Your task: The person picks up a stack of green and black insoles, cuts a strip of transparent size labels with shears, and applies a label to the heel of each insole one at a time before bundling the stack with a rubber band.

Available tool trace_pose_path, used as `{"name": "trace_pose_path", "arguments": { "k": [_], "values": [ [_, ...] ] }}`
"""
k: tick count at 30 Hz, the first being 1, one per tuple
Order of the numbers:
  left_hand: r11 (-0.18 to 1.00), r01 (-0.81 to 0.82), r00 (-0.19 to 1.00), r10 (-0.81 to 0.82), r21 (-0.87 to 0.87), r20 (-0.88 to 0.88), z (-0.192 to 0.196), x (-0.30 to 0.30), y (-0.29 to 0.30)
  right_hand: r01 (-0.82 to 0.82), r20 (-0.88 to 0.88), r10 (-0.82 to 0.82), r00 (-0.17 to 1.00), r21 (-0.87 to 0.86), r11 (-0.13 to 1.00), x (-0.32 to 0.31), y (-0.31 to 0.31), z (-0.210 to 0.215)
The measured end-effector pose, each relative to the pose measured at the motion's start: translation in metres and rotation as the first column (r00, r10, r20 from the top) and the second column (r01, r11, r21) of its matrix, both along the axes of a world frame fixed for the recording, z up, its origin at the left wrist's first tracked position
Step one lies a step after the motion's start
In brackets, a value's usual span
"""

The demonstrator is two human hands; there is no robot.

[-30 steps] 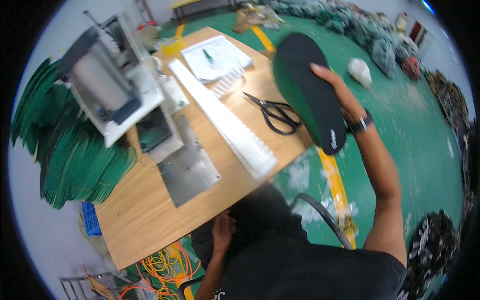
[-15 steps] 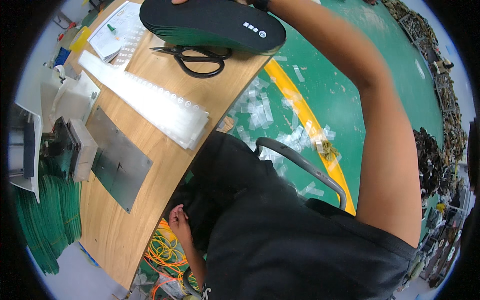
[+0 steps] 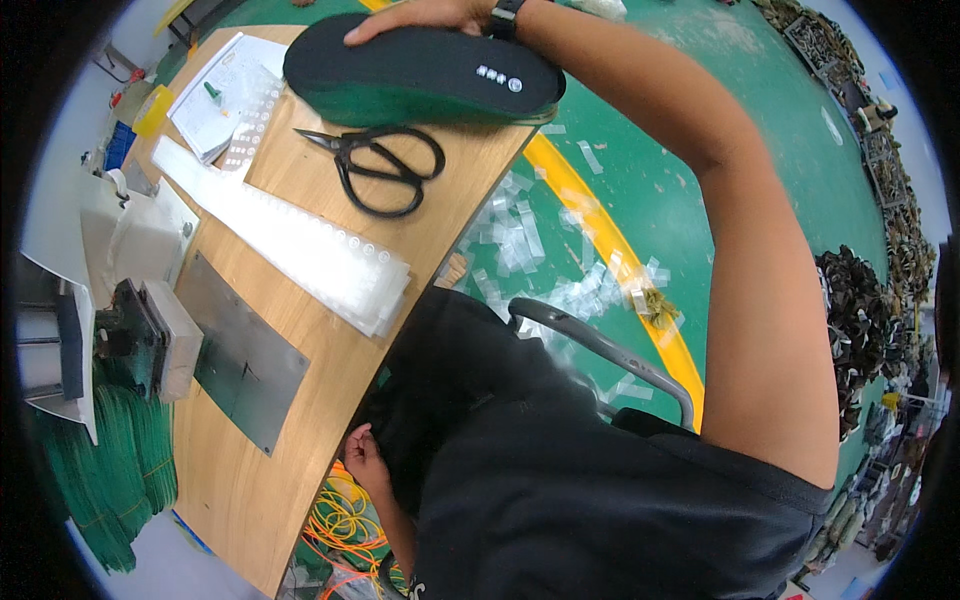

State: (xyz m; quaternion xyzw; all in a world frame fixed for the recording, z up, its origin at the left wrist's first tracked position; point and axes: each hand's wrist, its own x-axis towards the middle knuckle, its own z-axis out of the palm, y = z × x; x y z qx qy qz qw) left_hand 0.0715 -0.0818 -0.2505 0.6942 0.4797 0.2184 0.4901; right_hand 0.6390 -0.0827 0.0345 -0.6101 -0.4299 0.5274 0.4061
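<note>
A thick stack of black insoles with green edges [image 3: 430, 75] lies at the table's far end, its right end reaching the table edge. My right hand [image 3: 440, 14] grips it from the far side, thumb across the top insole and the other fingers mostly hidden. Just on the near side of the stack, black-handled scissors [image 3: 375, 172] rest on the wood, untouched. My left hand [image 3: 366, 458] hangs low by my lap, below the table edge, its fingers curled with nothing visible in them.
On the wooden table [image 3: 240, 500] lie clear plastic strips [image 3: 300, 250], a metal plate [image 3: 245, 355] and papers [image 3: 215, 110]. A machine [image 3: 150, 340] and green sheets [image 3: 110, 470] stand left. Plastic scraps [image 3: 530, 235] litter the floor beside a chair's armrest [image 3: 600, 345]. Coloured cables [image 3: 345, 515] run below.
The scissors have turned, their handles swinging toward me and away from the stack. The whole view has shifted slightly, showing more of my right hand on the insoles. My left hand stays by my lap.
</note>
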Motion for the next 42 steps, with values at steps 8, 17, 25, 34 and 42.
{"name": "trace_pose_path", "arguments": {
  "k": [8, 17, 25, 34, 42],
  "values": [
    [0.991, 0.057, 0.998, -0.055, -0.119, 0.02, 0.001, 0.007, 0.011, 0.093, 0.637, -0.008, 0.771, -0.1, 0.991, -0.009, 0.013, 0.009],
    [0.965, -0.022, 0.99, 0.057, -0.261, 0.128, 0.016, -0.008, -0.002, -0.049, 0.81, 0.123, 0.573, -0.116, 0.992, -0.064, -0.073, 0.065],
    [0.975, -0.043, 0.989, 0.011, 0.218, 0.148, 0.038, -0.031, -0.009, -0.183, 0.858, 0.165, 0.486, -0.085, 0.979, -0.044, -0.094, 0.04],
    [0.832, -0.381, 0.924, 0.329, 0.403, 0.194, 0.147, -0.118, -0.036, -0.122, 0.861, 0.033, 0.507, 0.034, 0.992, -0.023, -0.1, 0.017],
    [0.93, -0.242, 0.785, 0.355, 0.276, -0.508, 0.159, -0.225, -0.133, -0.442, 0.887, -0.196, 0.418, 0.387, 0.809, -0.169, -0.178, -0.057]
  ]
}}
